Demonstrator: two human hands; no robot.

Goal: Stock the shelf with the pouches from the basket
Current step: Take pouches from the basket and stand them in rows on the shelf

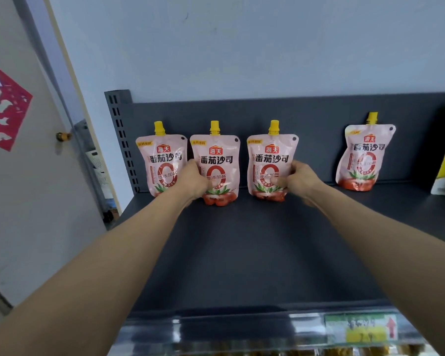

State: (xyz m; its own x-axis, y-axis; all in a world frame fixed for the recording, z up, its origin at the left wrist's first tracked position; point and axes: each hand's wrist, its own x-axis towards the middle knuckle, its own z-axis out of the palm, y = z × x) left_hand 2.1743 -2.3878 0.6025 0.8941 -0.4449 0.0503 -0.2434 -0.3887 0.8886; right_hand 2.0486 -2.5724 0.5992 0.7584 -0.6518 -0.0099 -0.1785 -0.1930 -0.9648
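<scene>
Pink pouch (159,165) half hidden, left hand (195,179)

We see only two forearms and two hands of the person. Both forearms are bare from the lower frame edge to the wrist, with no sleeve showing. Our left hand (194,179) and our right hand (297,179) are bare, without gloves. On wrists and visible fingers we make out no ring, watch or band.

Four pink spouted pouches (270,163) stood upright along dark shelf (242,253) back; three grouped left, fourth (364,158) well apart right, tilted.
</scene>
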